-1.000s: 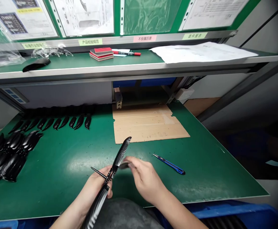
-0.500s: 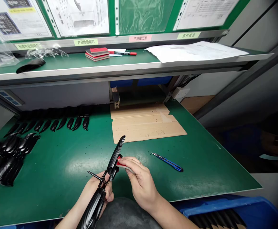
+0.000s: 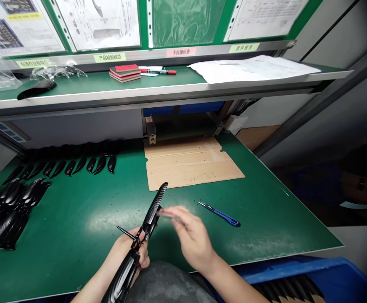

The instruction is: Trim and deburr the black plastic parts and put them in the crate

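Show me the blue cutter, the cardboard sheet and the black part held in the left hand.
Blue cutter [image 3: 220, 214], head view: middle of its body.
Cardboard sheet [image 3: 190, 166], head view: its flat face.
Black part [image 3: 136, 243], head view: central joint.

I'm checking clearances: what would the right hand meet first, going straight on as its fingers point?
Most likely the black bladed part held in the left hand, just ahead of the right hand and the blurred pad it holds; whether pad and part touch is unclear.
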`<state>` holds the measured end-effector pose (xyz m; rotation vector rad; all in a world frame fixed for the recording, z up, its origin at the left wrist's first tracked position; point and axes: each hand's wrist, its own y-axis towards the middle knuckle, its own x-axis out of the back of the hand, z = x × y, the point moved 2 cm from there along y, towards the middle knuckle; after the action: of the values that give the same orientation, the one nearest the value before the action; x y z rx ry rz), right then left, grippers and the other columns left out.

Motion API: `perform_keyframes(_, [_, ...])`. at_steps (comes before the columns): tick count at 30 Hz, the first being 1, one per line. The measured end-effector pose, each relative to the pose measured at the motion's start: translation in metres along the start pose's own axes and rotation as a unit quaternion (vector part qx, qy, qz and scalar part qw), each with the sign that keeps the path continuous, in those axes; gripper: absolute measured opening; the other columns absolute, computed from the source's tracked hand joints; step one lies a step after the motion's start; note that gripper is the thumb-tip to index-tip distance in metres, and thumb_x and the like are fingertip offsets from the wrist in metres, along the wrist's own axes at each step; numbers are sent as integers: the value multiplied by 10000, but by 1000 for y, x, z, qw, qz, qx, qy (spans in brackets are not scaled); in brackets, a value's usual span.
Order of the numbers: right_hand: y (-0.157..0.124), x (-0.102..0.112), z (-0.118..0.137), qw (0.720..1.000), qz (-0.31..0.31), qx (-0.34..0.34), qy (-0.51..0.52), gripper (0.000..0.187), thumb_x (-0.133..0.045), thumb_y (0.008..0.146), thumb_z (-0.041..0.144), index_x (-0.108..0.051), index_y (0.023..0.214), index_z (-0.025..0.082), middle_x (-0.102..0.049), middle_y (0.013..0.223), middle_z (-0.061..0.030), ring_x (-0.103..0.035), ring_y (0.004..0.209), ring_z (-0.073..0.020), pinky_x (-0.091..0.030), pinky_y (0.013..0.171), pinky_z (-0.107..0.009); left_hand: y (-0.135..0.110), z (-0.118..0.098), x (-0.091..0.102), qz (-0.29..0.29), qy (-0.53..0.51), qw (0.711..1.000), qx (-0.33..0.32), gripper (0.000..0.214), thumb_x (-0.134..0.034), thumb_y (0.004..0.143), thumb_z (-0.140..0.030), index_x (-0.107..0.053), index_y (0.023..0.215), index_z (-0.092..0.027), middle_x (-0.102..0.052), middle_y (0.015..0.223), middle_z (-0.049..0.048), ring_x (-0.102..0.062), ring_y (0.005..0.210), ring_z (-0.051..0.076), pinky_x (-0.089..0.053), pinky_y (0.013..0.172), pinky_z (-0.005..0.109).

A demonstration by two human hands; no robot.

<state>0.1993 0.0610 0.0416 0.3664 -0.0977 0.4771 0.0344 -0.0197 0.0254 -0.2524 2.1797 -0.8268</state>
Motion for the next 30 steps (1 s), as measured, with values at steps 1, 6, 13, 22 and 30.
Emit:
perform_keyframes(1, [-1,-2,1,999,49,11,-1,241,-423,1016,242,-632,1136,248,-640,1054,-46,-586,980,-205,-497,862,-340,1,-1,2,-4,2,1000,-5,216,-696,783,-287,-595,832,-103,-396,399,-52,-262,378,48,-245,449,218])
perform_keyframes(6, [-9,8,-24,978,145,18,-151,366,-365,984,159,-518,1299,266,-574,1210,-53,-501,1118,-240,-442,955,-434,1,-37,19,15,129,987,-95,363,-633,814,-397,-578,1061,-136,-441,483,-43,-332,440,77,-280,485,223])
perform_keyframes(13, [21,35,-33,952,118,-11,-282,396,-409,956,189,-450,1345,251,-500,1292,-60,-433,1198,-234,-391,1019,-416,-15,-90,16,31,689,714,-120,681,-523,877,-472,-220,1464,-305,-422,622,-61,-371,574,126,-265,539,227])
perform_keyframes(22, [50,-23,-4,850,332,69,-403,205,-767,758,225,-573,790,171,-614,766,-25,-583,722,-208,-404,665,-267,3,-78,-30,93,706,674,-196,565,-638,807,-443,-422,1300,-270,-486,592,-91,-424,553,119,-279,525,217])
perform_keyframes(30, [52,-29,-14,852,343,98,-383,174,-686,764,127,-532,817,189,-593,770,18,-554,730,-154,-346,642,-222,16,-84,-16,178,696,678,-154,468,-478,863,-570,-474,612,-176,-406,540,-40,-342,518,110,-218,515,252])
